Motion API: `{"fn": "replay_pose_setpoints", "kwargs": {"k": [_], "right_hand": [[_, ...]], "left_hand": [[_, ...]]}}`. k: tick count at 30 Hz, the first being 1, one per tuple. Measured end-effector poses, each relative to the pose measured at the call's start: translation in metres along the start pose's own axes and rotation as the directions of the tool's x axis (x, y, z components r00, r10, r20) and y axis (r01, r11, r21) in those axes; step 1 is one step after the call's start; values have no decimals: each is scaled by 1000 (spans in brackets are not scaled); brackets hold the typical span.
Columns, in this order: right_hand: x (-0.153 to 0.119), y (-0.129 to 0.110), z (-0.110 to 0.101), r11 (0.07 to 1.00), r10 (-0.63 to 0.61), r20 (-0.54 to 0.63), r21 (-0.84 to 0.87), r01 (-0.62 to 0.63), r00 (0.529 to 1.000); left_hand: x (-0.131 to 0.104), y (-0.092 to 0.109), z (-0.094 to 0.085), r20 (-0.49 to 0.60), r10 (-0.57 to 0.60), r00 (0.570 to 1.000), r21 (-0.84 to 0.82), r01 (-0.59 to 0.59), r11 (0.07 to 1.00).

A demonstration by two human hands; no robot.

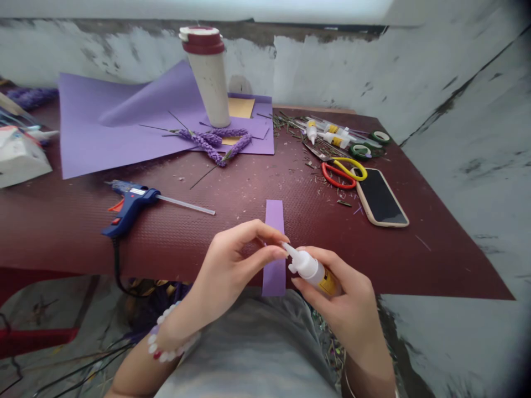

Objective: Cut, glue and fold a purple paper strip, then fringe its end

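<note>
My right hand [344, 290] is wrapped around a small white glue bottle [308, 265] with a yellow label, its nozzle tilted up to the left. Thumb and forefinger of my left hand [232, 260] pinch the nozzle's tip; whether a cap sits between them is too small to tell. Beneath both hands, a purple paper strip [274, 213] lies upright in view, its near end at the table's front edge. The left hand covers part of the strip's middle.
On the dark red table [232, 193] lie a blue glue gun [133, 204], purple flower stems [213, 143], purple sheets [124, 121], scissors [340, 176] and a phone [381, 196]. A lidded cup [209, 83] stands behind. More glue bottles [335, 138] lie by green tape rolls [360, 151].
</note>
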State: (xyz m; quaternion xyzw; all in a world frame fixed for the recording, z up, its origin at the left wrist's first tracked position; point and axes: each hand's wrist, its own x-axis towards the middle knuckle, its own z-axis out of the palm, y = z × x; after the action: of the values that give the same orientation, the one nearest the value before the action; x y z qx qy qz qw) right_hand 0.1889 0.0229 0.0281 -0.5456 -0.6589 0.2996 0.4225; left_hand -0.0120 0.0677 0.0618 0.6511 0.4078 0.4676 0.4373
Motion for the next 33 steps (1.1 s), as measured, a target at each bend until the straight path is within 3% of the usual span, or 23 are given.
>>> {"fn": "replay_pose_setpoints", "kwargs": {"k": [6, 11, 19, 27, 31, 33], "right_hand": [[0, 3, 1, 968, -154, -49, -207, 141, 987], [2, 5, 3, 919, -259, -89, -328, 217, 962], [1, 8, 5, 950, -217, -124, -254, 181, 968], [3, 10, 4, 983, -125, -89, -149, 111, 988], [2, 11, 5, 987, -94, -105, -138, 79, 990], [3, 12, 4, 992, -49, -144, -125, 31, 988]], "left_hand": [[1, -1, -3, 12, 184, 983, 308, -179, 935], [1, -2, 0, -29, 184, 983, 372, -160, 914], [0, -7, 2, -135, 66, 989, 174, -42, 984], [-1, -3, 6, -51, -40, 998, 73, 44, 996], [0, -2, 4, -66, -63, 996, 65, 67, 996], [2, -4, 2, -122, -73, 990, 98, 85, 992]]}}
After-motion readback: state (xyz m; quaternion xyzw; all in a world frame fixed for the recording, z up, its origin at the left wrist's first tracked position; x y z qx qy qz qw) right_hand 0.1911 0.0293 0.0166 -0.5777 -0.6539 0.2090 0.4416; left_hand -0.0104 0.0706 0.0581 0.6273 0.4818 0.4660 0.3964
